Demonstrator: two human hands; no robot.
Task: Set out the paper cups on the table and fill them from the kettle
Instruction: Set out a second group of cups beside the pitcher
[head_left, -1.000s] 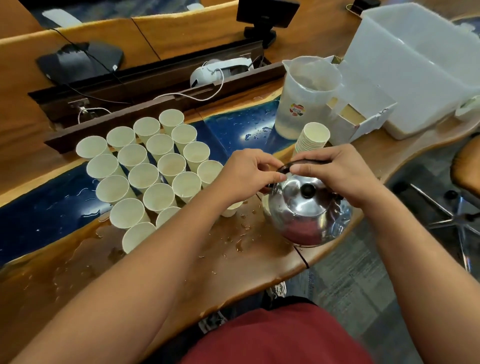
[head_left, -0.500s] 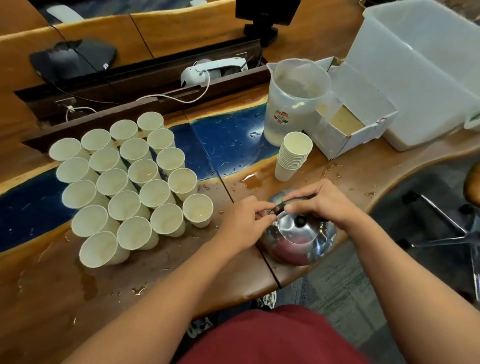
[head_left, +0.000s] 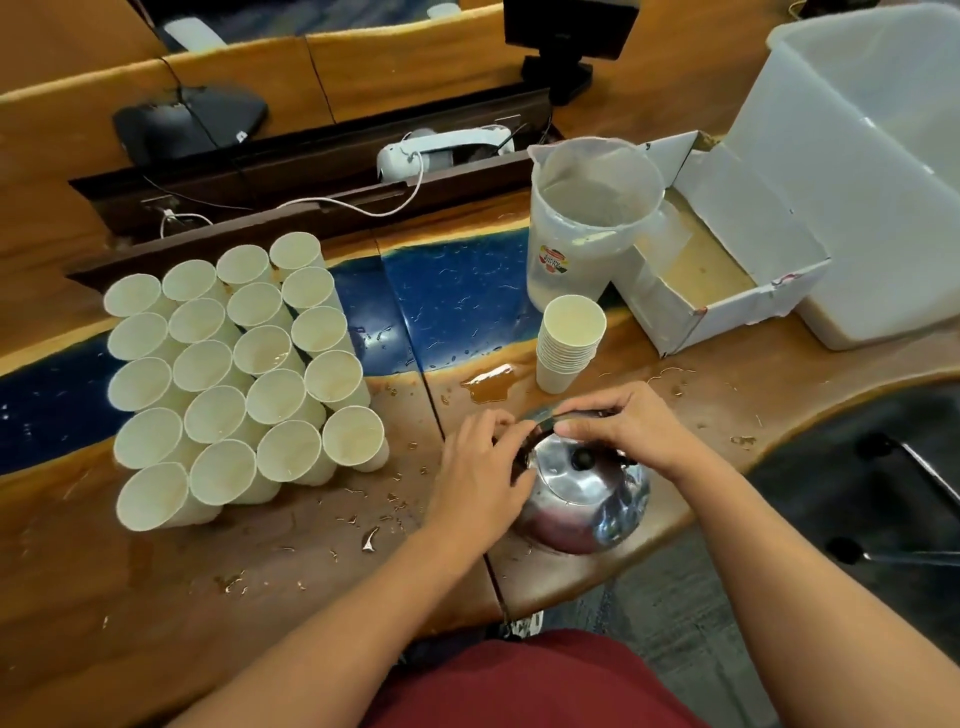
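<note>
Far left of the fingers, a tight cluster of white paper cups (head_left: 244, 374) standing upright on a wet wood-and-blue table (head_left: 156, 571), rims touching in slanted rows; contents too faint to judge. Nearer, scattered droplets and a small puddle (head_left: 488, 384) just beyond the fingertips. Left hand (head_left: 480, 478) over the near left side of a shiny metal kettle (head_left: 582, 499), fingers curled and close together, tips pinching the dark handle (head_left: 545, 415) that arches over the lid. Right hand (head_left: 623, 428) meeting it from the other side, fingers bent and pressed together, thumb and forefinger pinching the same handle, fingertips of both hands nearly touching. Kettle seated on the table's near edge, directly beneath both hands, black lid knob (head_left: 582, 458) visible between them. Just past the fingers, a stack of nested cups (head_left: 569, 343); behind it a translucent plastic jug (head_left: 587, 223). To the right of the fingers, an open white cardboard box (head_left: 727, 249), then a large translucent plastic tub (head_left: 872, 171).
</note>
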